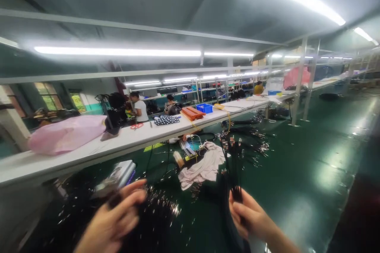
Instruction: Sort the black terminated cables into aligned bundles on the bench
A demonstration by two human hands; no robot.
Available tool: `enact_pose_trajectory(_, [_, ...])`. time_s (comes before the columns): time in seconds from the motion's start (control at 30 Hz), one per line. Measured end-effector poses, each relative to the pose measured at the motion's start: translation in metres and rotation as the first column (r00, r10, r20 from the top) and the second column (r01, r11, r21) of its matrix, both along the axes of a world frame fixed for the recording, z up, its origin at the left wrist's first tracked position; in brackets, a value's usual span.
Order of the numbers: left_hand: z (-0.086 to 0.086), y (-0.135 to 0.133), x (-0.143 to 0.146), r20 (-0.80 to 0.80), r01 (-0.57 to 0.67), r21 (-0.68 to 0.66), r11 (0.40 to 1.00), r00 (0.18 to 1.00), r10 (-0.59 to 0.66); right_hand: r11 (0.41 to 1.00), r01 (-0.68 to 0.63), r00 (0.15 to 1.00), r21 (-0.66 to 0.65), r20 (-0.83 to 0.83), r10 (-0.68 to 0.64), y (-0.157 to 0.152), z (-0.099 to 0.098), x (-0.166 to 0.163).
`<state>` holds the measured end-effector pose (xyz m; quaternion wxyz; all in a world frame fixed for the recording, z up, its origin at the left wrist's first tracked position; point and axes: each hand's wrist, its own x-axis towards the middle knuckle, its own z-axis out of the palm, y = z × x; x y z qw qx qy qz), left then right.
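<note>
Black cables [236,168], thin, metal-tipped

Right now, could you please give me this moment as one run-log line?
right hand: gripping black cable bundle | left hand: blurred, grip unclear | white bench: blue basket, orange-red tray | below bench: pale cloth

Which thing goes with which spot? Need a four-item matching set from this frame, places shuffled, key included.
1. bunch of thin black cables
2. blue rectangular plastic basket
3. crumpled whitish-pink cloth
4. large pale-pink bag

A. white benchtop, left side of picture
B. lying below benchtop level
C. gripped in the right hand
D. on the benchtop, beside the orange-red rack

Pairs: 1-C, 2-D, 3-B, 4-A
</note>
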<state>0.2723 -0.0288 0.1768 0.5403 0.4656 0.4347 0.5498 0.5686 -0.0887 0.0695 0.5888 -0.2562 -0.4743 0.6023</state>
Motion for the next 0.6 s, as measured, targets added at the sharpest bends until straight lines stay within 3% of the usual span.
enact_pose_trajectory(0.07, [-0.006, 0.004, 0.054, 0.05, 0.215, -0.008, 0.977, 0.975, -0.214, 0.999, -0.046, 0.998, -0.028, 0.036, 0.047, -0.003, 0.004, 0.0])
enact_pose_trajectory(0.17, [-0.017, 0.007, 0.131, 0.084, 0.28, 0.048, 0.959, 0.955, -0.283, 0.997, -0.06, 0.99, -0.056, 0.127, 0.066, -0.007, 0.006, 0.002])
enact_pose_trajectory(0.27, [-0.023, 0.002, 0.177, 0.141, 0.372, 0.08, 0.925, 0.914, -0.379, 0.993, -0.053, 0.983, -0.11, 0.171, 0.072, -0.009, 0.005, 0.004])
enact_pose_trajectory(0.4, [-0.023, -0.011, 0.195, 0.235, 0.505, 0.1, 0.857, 0.825, -0.514, 0.978, -0.034, 0.998, -0.207, 0.048, 0.045, -0.01, 0.003, 0.004])
enact_pose_trajectory(0.53, [-0.023, -0.014, 0.198, 0.271, 0.533, 0.14, 0.835, 0.79, -0.55, 0.965, -0.061, 0.996, -0.255, -0.076, 0.043, -0.012, 0.004, -0.002])
enact_pose_trajectory(0.6, [-0.024, -0.011, 0.199, 0.244, 0.519, 0.141, 0.843, 0.807, -0.538, 0.968, -0.01, 0.998, -0.252, -0.069, -0.008, -0.013, 0.007, -0.006])
